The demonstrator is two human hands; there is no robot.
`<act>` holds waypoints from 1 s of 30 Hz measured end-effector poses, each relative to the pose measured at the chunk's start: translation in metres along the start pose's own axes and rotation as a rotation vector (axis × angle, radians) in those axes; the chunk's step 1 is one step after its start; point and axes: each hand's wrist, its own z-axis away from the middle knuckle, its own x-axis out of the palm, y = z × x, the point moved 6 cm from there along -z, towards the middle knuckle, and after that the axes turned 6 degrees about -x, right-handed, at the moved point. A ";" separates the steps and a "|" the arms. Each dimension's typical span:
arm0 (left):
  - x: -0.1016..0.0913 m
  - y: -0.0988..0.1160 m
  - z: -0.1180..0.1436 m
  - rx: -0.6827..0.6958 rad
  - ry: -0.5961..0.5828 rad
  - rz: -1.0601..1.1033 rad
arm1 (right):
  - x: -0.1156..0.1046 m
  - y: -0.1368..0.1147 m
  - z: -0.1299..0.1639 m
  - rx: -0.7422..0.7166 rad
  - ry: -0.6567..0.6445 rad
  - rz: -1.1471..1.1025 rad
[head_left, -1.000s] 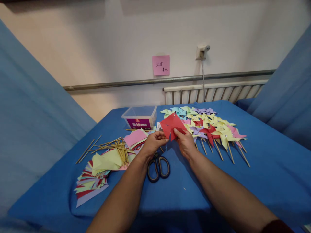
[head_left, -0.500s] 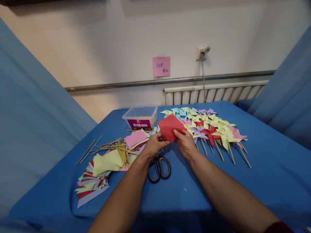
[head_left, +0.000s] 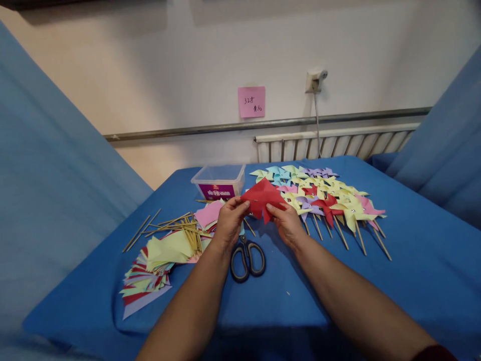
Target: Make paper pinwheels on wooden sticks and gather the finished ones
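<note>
A square sheet of red paper [head_left: 263,193] with slits cut in from its corners is held up above the table between my two hands. My left hand [head_left: 233,218] pinches its left corner between thumb and fingers. On the opposite side, my right hand [head_left: 287,220] grips the paper's right part, thumb in front. The near corner is split by a cut, with a gap showing between its two points. Below my hands a pair of scissors [head_left: 248,258] with dark handles lies on the blue cloth, handles toward me. A thin stick [head_left: 250,228] lies beside my left hand.
Finished paper pinwheels [head_left: 323,200] on sticks cover the back right. Wooden sticks [head_left: 191,233] lie over fanned coloured paper sheets [head_left: 146,281] at the left. A clear plastic box [head_left: 218,180] stands behind. The blue-covered table [head_left: 270,306] meets the wall and radiator [head_left: 296,148].
My left hand has shifted from the paper's near corner up to its left corner. The near slit has spread wider. My right hand keeps its hold.
</note>
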 end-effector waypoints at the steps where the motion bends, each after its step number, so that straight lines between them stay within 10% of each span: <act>1: 0.000 -0.001 0.000 -0.011 0.004 0.005 | 0.000 0.000 0.000 0.001 0.002 -0.010; 30: 0.004 -0.017 0.002 -0.122 0.028 0.021 | -0.002 0.013 -0.003 0.057 -0.086 0.084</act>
